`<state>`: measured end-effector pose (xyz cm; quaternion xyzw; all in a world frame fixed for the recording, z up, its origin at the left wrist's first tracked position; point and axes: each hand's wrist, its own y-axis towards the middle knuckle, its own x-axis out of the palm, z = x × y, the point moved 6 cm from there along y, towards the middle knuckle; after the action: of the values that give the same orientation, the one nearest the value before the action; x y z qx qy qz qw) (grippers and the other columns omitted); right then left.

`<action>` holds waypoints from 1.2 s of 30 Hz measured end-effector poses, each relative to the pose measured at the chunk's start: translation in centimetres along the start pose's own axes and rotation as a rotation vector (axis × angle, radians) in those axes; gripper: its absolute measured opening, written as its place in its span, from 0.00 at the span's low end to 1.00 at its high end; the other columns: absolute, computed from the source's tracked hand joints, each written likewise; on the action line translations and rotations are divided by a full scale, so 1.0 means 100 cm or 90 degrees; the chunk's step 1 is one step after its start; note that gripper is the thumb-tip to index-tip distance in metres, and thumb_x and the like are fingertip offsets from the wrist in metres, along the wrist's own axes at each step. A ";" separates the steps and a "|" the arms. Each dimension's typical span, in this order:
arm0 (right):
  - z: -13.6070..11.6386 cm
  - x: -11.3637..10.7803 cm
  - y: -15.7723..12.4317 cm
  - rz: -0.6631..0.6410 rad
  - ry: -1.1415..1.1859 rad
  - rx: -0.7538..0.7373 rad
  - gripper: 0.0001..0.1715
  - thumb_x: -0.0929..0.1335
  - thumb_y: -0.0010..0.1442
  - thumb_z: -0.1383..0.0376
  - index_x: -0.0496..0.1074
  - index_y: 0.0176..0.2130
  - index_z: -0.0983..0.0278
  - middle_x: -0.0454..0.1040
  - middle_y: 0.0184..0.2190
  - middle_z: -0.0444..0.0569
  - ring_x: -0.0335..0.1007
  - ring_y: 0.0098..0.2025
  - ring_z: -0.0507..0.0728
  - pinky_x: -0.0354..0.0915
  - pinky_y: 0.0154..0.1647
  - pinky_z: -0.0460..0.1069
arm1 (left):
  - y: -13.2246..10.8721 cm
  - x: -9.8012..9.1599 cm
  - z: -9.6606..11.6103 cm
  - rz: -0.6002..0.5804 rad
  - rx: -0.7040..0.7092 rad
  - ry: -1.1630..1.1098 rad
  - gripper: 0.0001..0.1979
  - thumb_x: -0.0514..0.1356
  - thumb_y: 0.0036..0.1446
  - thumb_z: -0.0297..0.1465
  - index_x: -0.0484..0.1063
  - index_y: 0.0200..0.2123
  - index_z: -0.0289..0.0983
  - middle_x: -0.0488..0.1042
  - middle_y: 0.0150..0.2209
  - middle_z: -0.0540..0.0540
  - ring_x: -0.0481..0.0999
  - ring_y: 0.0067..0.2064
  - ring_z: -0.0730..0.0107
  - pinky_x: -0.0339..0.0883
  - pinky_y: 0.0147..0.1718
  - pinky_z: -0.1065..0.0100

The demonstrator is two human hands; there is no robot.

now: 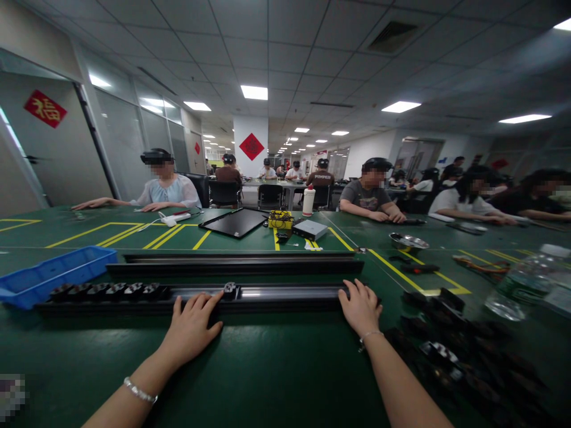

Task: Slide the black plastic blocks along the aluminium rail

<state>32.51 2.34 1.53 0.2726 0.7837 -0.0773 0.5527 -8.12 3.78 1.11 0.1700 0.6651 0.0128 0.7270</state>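
A long black rail with a shiny inner channel (285,297) lies crosswise on the green table in front of me. Several small black parts with metallic tops (116,290) sit in a row in its left end. One more such part (230,290) stands alone near the middle of the channel. My left hand (193,324) rests over the rail's near edge, fingers spread, the index fingertip at the lone part. At the rail's right end lies my right hand (360,306), its fingers stretched over the edge. A second black rail (241,266) is parallel behind.
A blue plastic bin (62,270) stands at left. Loose black parts (468,351) are heaped at right, near a water bottle (513,291). Behind are a metal bowl (408,241), a black panel (234,222) and a grey box (310,229). Other people sit across the table.
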 end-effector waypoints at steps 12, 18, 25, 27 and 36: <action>0.000 0.001 -0.001 0.010 0.001 -0.004 0.31 0.51 0.60 0.52 0.62 0.57 0.55 0.52 0.63 0.46 0.39 0.64 0.64 0.42 0.58 0.71 | 0.000 0.005 -0.002 0.017 0.005 0.010 0.32 0.51 0.52 0.40 0.55 0.61 0.43 0.66 0.55 0.40 0.58 0.60 0.51 0.32 0.58 0.41; -0.001 -0.001 -0.001 0.008 0.007 -0.002 0.31 0.51 0.60 0.52 0.61 0.58 0.55 0.52 0.63 0.47 0.39 0.64 0.64 0.42 0.59 0.71 | 0.000 0.002 -0.001 0.004 -0.001 0.004 0.31 0.51 0.52 0.40 0.56 0.61 0.43 0.67 0.55 0.40 0.58 0.60 0.51 0.33 0.58 0.41; 0.000 0.000 -0.001 0.004 0.003 0.000 0.31 0.51 0.60 0.52 0.61 0.58 0.55 0.51 0.63 0.47 0.38 0.64 0.64 0.41 0.59 0.71 | 0.000 0.000 0.000 -0.004 -0.003 -0.005 0.31 0.51 0.52 0.39 0.56 0.61 0.43 0.67 0.54 0.41 0.60 0.59 0.51 0.32 0.58 0.41; -0.001 0.000 -0.002 0.005 0.004 -0.002 0.31 0.51 0.60 0.52 0.61 0.58 0.55 0.51 0.63 0.46 0.38 0.64 0.64 0.41 0.59 0.71 | 0.000 0.000 0.000 -0.008 -0.002 -0.010 0.31 0.51 0.52 0.40 0.55 0.61 0.44 0.67 0.54 0.41 0.60 0.58 0.51 0.32 0.58 0.41; 0.000 0.000 -0.001 0.006 -0.007 0.000 0.30 0.51 0.60 0.52 0.61 0.58 0.54 0.51 0.63 0.46 0.39 0.64 0.64 0.43 0.59 0.70 | 0.001 0.000 -0.001 -0.015 -0.004 -0.006 0.31 0.51 0.52 0.40 0.56 0.60 0.46 0.69 0.52 0.43 0.62 0.56 0.52 0.34 0.58 0.41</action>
<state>32.41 2.25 1.52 0.2759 0.7792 -0.0764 0.5576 -8.17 3.93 1.18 0.1600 0.6638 0.0059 0.7306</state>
